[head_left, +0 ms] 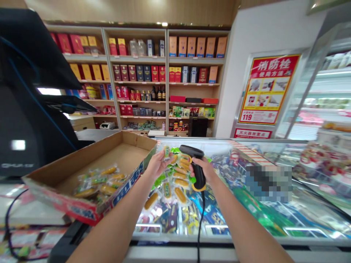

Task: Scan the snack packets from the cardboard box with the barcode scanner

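Observation:
My right hand [206, 168] is closed round the grip of a black and yellow barcode scanner [195, 164], its head aimed left and its cable hanging down. My left hand [158, 163] pinches one small clear snack packet [166, 151] and holds it up in front of the scanner. Several more packets with yellow sausage-like snacks [175, 182] lie on the glass freezer lid [274, 212] just below both hands. A shallow cardboard box [128, 153] on my left holds several more of the same packets [100, 182].
A black till screen [30, 109] stands at the far left on the counter. Shelves of boxed goods and bottles [153, 73] fill the back wall. A red fire-hydrant poster [267, 89] hangs at the right, beside a glass-fronted cooler [326, 87].

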A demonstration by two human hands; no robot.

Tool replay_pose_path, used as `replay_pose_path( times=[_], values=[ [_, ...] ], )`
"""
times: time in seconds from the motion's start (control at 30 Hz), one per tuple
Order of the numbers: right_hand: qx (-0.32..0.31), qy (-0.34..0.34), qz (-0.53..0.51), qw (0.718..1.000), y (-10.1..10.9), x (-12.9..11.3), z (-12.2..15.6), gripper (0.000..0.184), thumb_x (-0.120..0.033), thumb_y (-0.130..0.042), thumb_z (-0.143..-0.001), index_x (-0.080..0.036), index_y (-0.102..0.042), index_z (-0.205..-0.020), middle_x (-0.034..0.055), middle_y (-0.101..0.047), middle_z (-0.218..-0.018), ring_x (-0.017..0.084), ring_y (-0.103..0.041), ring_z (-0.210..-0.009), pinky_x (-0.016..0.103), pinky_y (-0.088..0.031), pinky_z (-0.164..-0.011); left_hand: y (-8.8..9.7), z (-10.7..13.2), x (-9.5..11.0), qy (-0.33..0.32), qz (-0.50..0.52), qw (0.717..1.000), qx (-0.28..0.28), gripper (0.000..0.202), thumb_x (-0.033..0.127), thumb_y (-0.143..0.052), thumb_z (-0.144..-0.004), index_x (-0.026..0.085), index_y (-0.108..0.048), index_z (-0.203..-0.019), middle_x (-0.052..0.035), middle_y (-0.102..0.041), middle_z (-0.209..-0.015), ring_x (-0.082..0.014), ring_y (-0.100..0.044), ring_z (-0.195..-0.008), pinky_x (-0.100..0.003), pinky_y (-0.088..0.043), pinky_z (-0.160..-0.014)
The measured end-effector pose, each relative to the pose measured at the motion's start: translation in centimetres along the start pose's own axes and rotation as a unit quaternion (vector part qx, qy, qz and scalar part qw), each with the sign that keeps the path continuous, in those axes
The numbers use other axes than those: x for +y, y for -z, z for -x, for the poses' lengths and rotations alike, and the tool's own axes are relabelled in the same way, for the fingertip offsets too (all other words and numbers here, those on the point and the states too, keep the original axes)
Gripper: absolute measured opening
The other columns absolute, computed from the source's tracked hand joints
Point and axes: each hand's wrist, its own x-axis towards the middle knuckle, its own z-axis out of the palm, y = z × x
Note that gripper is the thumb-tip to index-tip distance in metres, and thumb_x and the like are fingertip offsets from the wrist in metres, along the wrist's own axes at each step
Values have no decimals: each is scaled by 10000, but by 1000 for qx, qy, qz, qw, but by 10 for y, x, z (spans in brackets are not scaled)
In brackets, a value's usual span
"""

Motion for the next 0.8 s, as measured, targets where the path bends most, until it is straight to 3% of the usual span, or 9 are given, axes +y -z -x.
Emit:
replay_pose_path(
  times=[0.13,0.3,0.4,0.57,0.8],
  values=[
    [-60,-11,63,996,-5,1,4,269,-404,-704,-713,-145,-661,-774,2,-613,-479,111,-498,-340,212,-403,-357,14,-2,-4,-7,25,999,20,60,161,-659,-830,132,-661,-883,-53,-700,-855,-180,-688,-840,-427,-583,-847],
    [-107,-31,104,988,-8,6,7,289,-437,-737,-712,-165,-640,-708,13,-612,-476,115,-494,-332,220,-400,-355,23,-7,-7,-31,67,996,53,109,180,-551,-895,138,-651,-894,-82,-722,-864,-197,-705,-863,-376,-579,-827],
    [-118,-31,117,986,-8,9,7,303,-452,-749,-714,-168,-644,-711,22,-606,-477,116,-493,-336,222,-396,-355,24,-9,-10,-58,59,996,38,92,197,-606,-867,130,-649,-914,-89,-728,-909,-196,-710,-871,-335,-571,-821],
    [-129,-19,124,984,-10,13,5,285,-445,-752,-717,-176,-656,-727,8,-591,-467,112,-464,-333,227,-382,-344,26,-10,-16,-88,24,996,12,231,301,-712,-817,140,-631,-962,-82,-732,-930,-202,-718,-890,-311,-564,-806],
    [-131,-27,144,981,-12,9,5,288,-444,-731,-710,-187,-603,-690,-8,-570,-455,115,-481,-345,225,-386,-356,28,-10,-16,-83,22,996,-5,293,336,-756,-782,138,-625,-954,-91,-743,-926,-212,-719,-900,-296,-567,-775]
  ],
)
